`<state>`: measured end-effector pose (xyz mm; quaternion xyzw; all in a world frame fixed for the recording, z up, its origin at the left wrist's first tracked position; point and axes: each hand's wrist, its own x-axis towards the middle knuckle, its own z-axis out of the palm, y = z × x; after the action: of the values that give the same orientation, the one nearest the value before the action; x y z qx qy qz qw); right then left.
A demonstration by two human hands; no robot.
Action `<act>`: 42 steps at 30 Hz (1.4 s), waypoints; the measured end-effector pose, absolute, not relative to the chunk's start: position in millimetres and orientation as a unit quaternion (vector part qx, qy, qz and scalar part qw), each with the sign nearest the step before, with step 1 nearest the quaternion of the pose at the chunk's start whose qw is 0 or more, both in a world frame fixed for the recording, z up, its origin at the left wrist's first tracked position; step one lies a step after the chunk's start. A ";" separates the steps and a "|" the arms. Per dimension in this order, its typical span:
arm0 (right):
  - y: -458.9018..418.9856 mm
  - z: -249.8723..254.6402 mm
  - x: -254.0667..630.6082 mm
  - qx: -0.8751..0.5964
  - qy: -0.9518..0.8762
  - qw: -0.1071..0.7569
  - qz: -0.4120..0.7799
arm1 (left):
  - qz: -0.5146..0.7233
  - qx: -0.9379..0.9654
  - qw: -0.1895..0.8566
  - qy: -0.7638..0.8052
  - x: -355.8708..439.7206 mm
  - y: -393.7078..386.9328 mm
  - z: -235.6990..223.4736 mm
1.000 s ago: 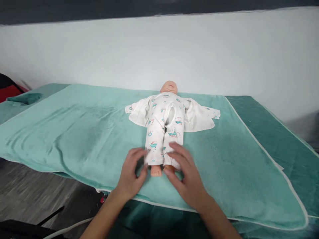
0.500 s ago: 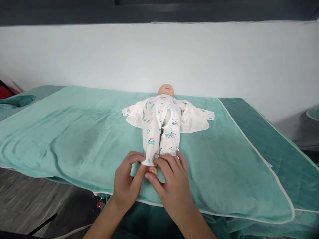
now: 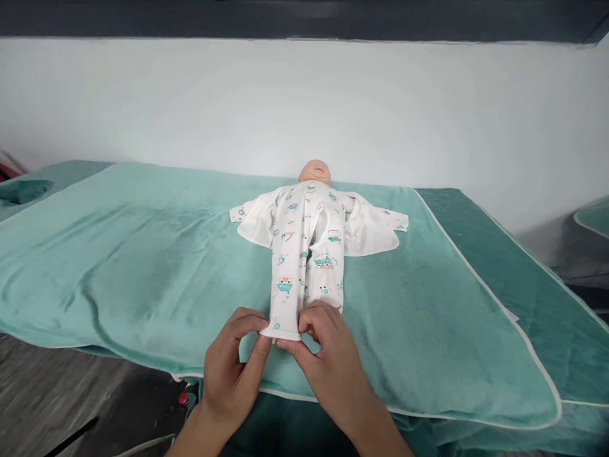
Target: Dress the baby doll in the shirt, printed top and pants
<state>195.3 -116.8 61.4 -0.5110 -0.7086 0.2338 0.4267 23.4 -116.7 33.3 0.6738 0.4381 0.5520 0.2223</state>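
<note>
A baby doll [image 3: 314, 170] lies on its back with its head toward the wall. Printed white baby pants [image 3: 287, 254] cover its legs and reach up over its chest. My left hand [image 3: 235, 362] pinches the left side of the near leg cuff between thumb and fingers. At the cuff's right side, my right hand [image 3: 328, 362] grips the same hem. The cuff is stretched flat between both hands, and the foot under it is hidden. A white baby shirt [image 3: 371, 225] is spread open on both sides, its sleeves stretched outward.
A green blanket [image 3: 143, 254] with pale edging covers the table under the doll. A white wall [image 3: 304, 101] rises behind. At the lower left, grey floor [image 3: 57, 393] shows beyond the table edge, with a red knob [image 3: 183, 398] near it.
Both hands have pulled the left leg cuff down toward me. The toes that showed below it are now covered, and the leg fabric is straighter.
</note>
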 end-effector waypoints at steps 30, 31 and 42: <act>-126.5 9.0 245.2 -0.587 -0.663 0.452 0.103 | 0.271 0.865 0.002 0.422 71.4 -102.4 41.2; -127.8 8.2 247.7 -0.572 -0.659 0.471 0.127 | 0.271 0.866 0.005 0.420 74.2 -101.4 44.2; -143.3 2.0 266.9 -0.436 -0.590 0.588 0.341 | 0.379 0.846 0.059 0.370 98.0 -103.5 38.9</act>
<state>266.9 -143.3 2.0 -0.4356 -0.5897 0.3413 0.5882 98.0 -103.5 38.9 0.8461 0.3697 0.3794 0.0586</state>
